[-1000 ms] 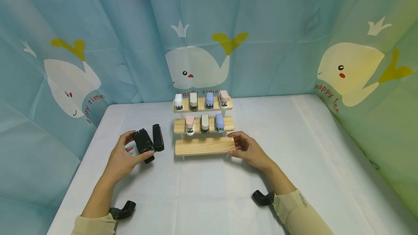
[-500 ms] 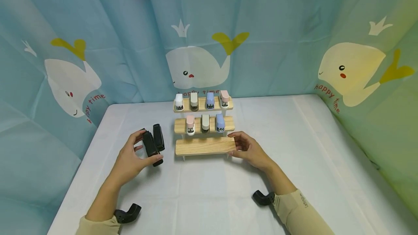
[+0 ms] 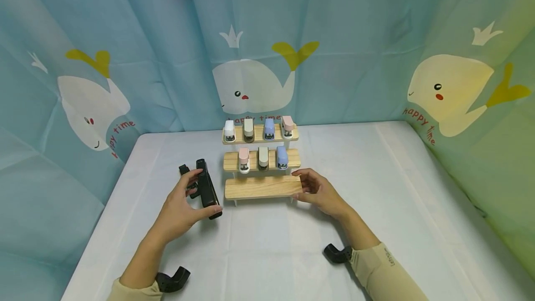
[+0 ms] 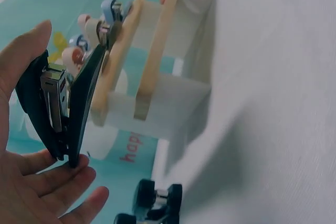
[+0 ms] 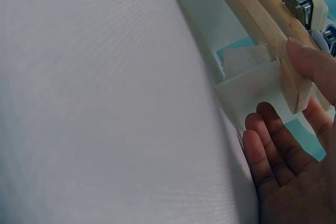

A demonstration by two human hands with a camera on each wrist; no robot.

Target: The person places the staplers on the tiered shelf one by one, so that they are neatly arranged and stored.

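Note:
My left hand (image 3: 177,212) holds a black stapler (image 3: 207,192) by its two ends, between thumb and fingers, above the table. The left wrist view shows this stapler (image 4: 55,103) from its side, with the metal staple channel between its arms. Another black stapler (image 3: 184,169) lies behind it, partly hidden by the hand. My right hand (image 3: 322,194) grips the right end of the lowest step of a wooden display stand (image 3: 261,187). In the right wrist view the thumb presses that step's edge (image 5: 296,90), and several fingers curl below it.
On the stand's top step sit small staplers: white (image 3: 229,130), grey (image 3: 248,130), blue (image 3: 269,129) and pink (image 3: 287,127). The middle step bears a pink one (image 3: 244,159), a grey one (image 3: 263,158) and a blue one (image 3: 282,157). A whale-print curtain (image 3: 355,36) hangs behind the white table (image 3: 376,189).
My left hand has moved right, toward the stand, carrying the black stapler, which has turned and now covers part of the staplers behind. My right hand has stayed at the stand.

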